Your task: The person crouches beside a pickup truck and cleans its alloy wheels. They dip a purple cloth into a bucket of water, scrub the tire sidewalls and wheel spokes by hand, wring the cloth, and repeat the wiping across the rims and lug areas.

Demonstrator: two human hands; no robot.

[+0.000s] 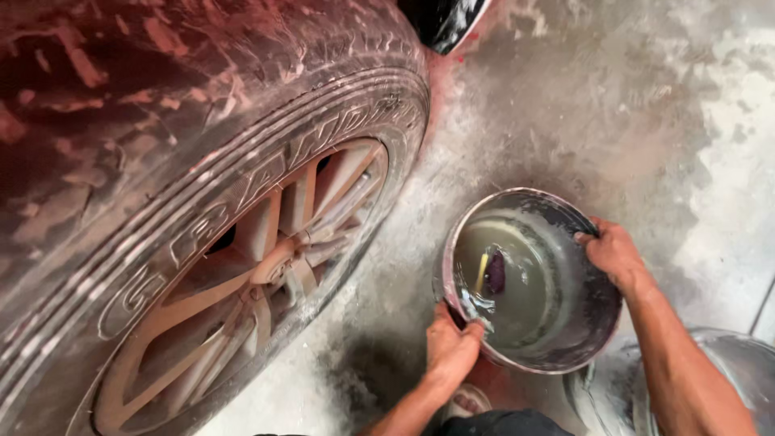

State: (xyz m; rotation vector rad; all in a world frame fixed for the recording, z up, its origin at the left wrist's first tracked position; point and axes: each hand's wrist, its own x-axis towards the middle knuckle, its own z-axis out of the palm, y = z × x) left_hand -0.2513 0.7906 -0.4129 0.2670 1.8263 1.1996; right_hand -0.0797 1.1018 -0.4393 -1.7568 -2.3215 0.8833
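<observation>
A dark bucket (593, 319) with murky water stands tilted on the wet concrete floor, low and right of centre. My left hand (452, 347) grips its near rim, thumb hooked over the edge. My right hand (615, 254) grips the far right rim. A dark purple object with a yellow part (491, 273) lies under the water inside the bucket. A mud-caked car wheel (242, 242) with a spoked rim fills the left half of the view, just left of the bucket.
A second grey container (743, 371) sits at the bottom right, beside my right forearm. The floor (613, 97) is wet, patchy concrete. A dark shiny car body part (442, 23) shows at the top. My foot in a sandal (468, 400) is below the bucket.
</observation>
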